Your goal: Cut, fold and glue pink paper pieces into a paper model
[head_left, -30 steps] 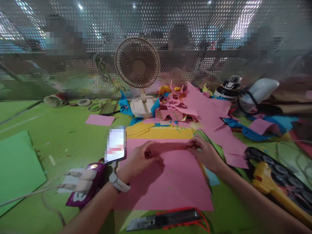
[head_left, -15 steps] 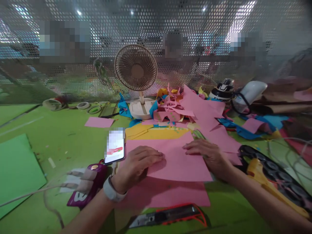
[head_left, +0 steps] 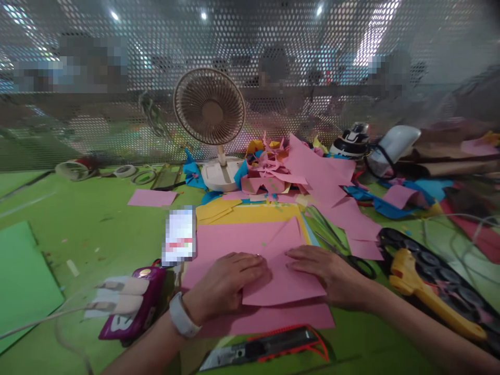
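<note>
Two pink paper sheets overlap in front of me. The upper pink sheet (head_left: 279, 286) lies under both hands, its near edge slightly raised. My left hand (head_left: 238, 281) rests on its left part, fingers stretched together and curving down onto the paper. My right hand (head_left: 324, 273) lies on the right part with fingers extended and slightly apart. Only the front strip of the lower pink sheet (head_left: 273, 321) shows clearly below them. A red and black utility knife (head_left: 269, 346) lies close to me. Scissors (head_left: 351, 259) sit just beyond my right hand.
A phone (head_left: 178, 237) and a purple power bank-like block (head_left: 136, 304) lie left. Behind stand a fan (head_left: 211, 112) and a pile of pink scraps (head_left: 273, 169). At right, a yellow tool (head_left: 425, 291) rests on a black tray (head_left: 469, 302). Green card (head_left: 25, 281) is far left.
Both hands have come nearer to me over the pink paper, and the upper sheet's near edge has shifted closer. The scissors by my right hand show more. The view has turned slightly right.
</note>
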A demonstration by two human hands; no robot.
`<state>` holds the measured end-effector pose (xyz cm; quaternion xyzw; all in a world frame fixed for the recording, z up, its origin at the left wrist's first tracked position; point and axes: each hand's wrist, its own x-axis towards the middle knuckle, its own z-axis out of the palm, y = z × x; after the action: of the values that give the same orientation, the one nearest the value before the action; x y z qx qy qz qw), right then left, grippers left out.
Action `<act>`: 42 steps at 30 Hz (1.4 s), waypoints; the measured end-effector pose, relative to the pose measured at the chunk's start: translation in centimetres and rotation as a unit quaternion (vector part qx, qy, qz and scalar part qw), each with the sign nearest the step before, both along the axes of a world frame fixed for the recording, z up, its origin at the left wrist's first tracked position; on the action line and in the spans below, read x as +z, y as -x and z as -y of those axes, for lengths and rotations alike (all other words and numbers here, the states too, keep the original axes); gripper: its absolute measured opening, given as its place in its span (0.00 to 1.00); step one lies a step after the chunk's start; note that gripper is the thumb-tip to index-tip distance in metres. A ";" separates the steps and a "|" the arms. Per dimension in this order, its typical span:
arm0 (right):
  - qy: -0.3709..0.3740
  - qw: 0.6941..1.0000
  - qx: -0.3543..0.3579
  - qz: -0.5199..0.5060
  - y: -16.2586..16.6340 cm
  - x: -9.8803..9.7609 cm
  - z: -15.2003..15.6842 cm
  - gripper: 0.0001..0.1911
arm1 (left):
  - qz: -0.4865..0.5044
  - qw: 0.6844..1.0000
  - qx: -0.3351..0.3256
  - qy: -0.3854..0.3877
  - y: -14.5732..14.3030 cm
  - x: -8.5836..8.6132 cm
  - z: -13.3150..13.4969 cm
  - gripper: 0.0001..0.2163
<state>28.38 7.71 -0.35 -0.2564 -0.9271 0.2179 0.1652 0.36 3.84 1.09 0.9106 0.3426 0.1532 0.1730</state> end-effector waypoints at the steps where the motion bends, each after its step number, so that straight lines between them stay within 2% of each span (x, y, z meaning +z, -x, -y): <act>1: 0.016 1.000 -0.011 -0.012 0.1 -0.1 0.0 0.20 | 0.016 1.000 0.011 0.004 0.0 0.0 -0.1 0.20; 3: 0.056 0.996 -0.058 -0.042 0.4 -0.5 0.0 0.12 | 0.051 0.997 0.053 0.007 -0.2 -0.1 -0.2 0.10; 6: 0.086 0.980 -0.162 -0.075 1.4 -0.8 -0.2 0.11 | 0.086 0.986 0.140 0.016 -0.8 -0.5 -0.7 0.12; 10: 0.046 0.970 -0.224 -0.077 2.6 -1.0 -0.6 0.07 | 0.108 0.970 0.219 0.021 -1.3 -0.8 -1.2 0.09; 12: 0.022 0.970 -0.231 -0.077 2.9 -1.3 -0.7 0.04 | 0.102 0.966 0.237 -0.027 -1.4 -0.8 -1.0 0.12; 13: 0.014 0.969 -0.232 -0.079 2.9 -1.5 -0.8 0.04 | 0.083 0.968 0.228 -0.060 -1.5 -0.7 -0.8 0.15; 15: 0.002 0.969 -0.233 -0.084 3.0 -1.8 -0.9 0.03 | 0.018 0.980 0.163 -0.117 -1.8 -0.7 -0.1 0.20; 17: -0.001 0.968 -0.235 -0.088 3.1 -2.0 -0.8 0.03 | -0.046 0.990 0.069 -0.116 -2.2 -0.7 0.7 0.21; 20: 0.004 0.966 -0.245 -0.084 3.2 -2.0 -0.6 0.03 | -0.112 0.990 0.042 -0.076 -2.9 -0.8 1.4 0.29; 23: 0.002 0.960 -0.275 -0.053 2.8 -1.6 -0.6 0.02 | -0.144 0.988 0.027 -0.055 -3.1 -0.8 1.5 0.34; 27: 0.014 0.953 -0.304 0.006 1.7 -1.1 -0.9 0.11 | -0.150 0.987 0.024 -0.044 -3.0 -0.8 1.1 0.35; 33: 0.047 0.957 -0.286 0.019 0.7 -0.4 -1.1 0.11 | -0.140 0.989 0.012 -0.035 -2.9 -0.8 0.8 0.35; 42: 0.045 0.958 -0.281 0.014 0.3 -0.3 -1.2 0.10 | -0.142 0.989 0.011 -0.049 -3.3 -0.7 0.6 0.34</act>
<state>28.04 8.95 -0.62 -0.5171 -0.8089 0.2002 0.1955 3.66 3.28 0.35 0.9267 0.3657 0.0408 0.0763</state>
